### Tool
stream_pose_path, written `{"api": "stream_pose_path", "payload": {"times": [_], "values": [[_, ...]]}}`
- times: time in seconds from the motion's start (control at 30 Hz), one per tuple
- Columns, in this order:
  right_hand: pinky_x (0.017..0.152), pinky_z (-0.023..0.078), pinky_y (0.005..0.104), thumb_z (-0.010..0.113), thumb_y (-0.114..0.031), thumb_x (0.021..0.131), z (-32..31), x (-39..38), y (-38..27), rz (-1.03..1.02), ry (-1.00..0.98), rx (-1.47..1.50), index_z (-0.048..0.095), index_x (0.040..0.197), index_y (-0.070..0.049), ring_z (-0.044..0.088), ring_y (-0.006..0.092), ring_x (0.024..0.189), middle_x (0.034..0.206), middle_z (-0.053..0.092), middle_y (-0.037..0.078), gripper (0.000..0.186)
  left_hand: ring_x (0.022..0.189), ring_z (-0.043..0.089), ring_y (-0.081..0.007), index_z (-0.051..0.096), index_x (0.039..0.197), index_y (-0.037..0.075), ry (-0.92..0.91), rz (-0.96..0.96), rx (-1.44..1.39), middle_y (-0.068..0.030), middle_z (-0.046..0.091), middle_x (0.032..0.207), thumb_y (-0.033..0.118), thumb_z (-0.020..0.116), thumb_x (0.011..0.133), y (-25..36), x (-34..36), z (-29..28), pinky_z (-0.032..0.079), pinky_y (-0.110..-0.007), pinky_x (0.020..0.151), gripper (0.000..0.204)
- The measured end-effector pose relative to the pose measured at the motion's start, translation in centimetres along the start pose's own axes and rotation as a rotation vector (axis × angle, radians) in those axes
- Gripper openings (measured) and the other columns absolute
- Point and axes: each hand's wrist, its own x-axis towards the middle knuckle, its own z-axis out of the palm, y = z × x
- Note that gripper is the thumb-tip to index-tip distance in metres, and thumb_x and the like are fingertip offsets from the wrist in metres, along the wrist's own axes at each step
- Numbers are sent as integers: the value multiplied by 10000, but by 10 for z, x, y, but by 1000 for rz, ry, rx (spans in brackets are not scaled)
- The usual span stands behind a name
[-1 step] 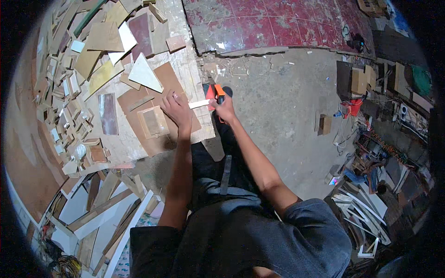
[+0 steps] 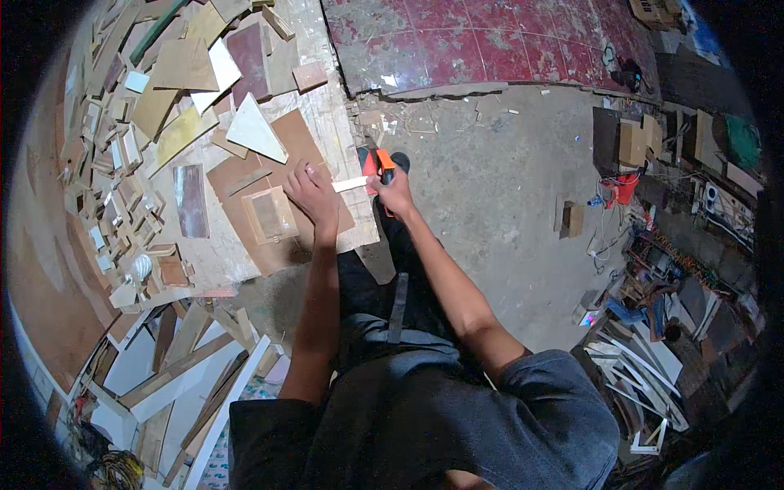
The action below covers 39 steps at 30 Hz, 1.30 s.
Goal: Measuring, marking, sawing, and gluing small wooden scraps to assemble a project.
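Observation:
My left hand (image 2: 311,194) presses down on the workbench with bent fingers, gripping a narrow white wooden strip (image 2: 351,184). This strip runs from under the palm towards the bench's right edge. Just past that edge, my right hand (image 2: 396,193) is closed around the handle of an orange-and-black handsaw (image 2: 385,161); its blade is mostly hidden. Beneath my left hand lies a brown board (image 2: 237,175). A small rectangular wooden panel (image 2: 272,214) rests on the board beside the wrist, and a thin wood stick (image 2: 249,181) lies to the left.
Offcuts, among them a white triangular piece (image 2: 256,131), crowd the workbench (image 2: 229,255) at left and far. Planks (image 2: 180,367) lean at lower left. Concrete floor (image 2: 506,204) extends to the right, with a red bucket (image 2: 625,189) and scrap strips (image 2: 633,367) along that side.
The handsaw and my right hand have shifted very slightly to the left. My left hand and the white strip stay in place.

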Motion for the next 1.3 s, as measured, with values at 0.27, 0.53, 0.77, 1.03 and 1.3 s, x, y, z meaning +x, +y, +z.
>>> {"api": "stream_pose_path", "payload": {"times": [0.27, 0.53, 0.77, 1.03, 1.3], "values": [[660, 476, 292, 775, -75, 753, 10, -8, 6, 98, 57, 31, 587, 866, -11, 561, 116, 675, 751, 606, 15, 229, 1096, 491, -297, 595, 1210, 140, -198, 235, 129, -59, 553, 1181, 169, 598, 918, 25, -8, 21, 362, -469, 915, 294], [667, 475, 271, 809, -88, 780, 4, -13, -7, 68, 57, 78, 568, 956, -27, 549, 81, 726, 812, 581, -17, 304, 1156, 456, -283, 542, 1282, 148, -270, 263, 253, -36, 477, 1304, 200, 641, 901, 25, -12, 30, 337, -464, 928, 398], [678, 508, 260, 711, 9, 743, 8, -6, -4, 36, 29, 170, 584, 940, -7, 602, 86, 687, 781, 649, 18, 235, 1179, 428, -290, 519, 1295, 141, -268, 283, 174, -47, 478, 1303, 206, 665, 888, 24, -12, 34, 316, -468, 963, 437], [731, 484, 266, 781, -90, 771, 2, -6, 16, -13, 70, 195, 537, 911, -45, 590, 99, 750, 806, 601, 5, 284, 1163, 439, -372, 499, 1300, 106, -130, 21, 81, -127, 471, 1316, 197, 681, 854, 15, -20, -1, 298, -521, 975, 490], [697, 467, 254, 779, -67, 801, -7, -20, 22, 65, 72, 198, 509, 901, -57, 525, 83, 741, 810, 529, -17, 289, 1245, 411, -380, 496, 1356, 116, -402, 99, 162, -154, 421, 1383, 261, 756, 740, 13, -68, -51, 294, -530, 1021, 685]]}}
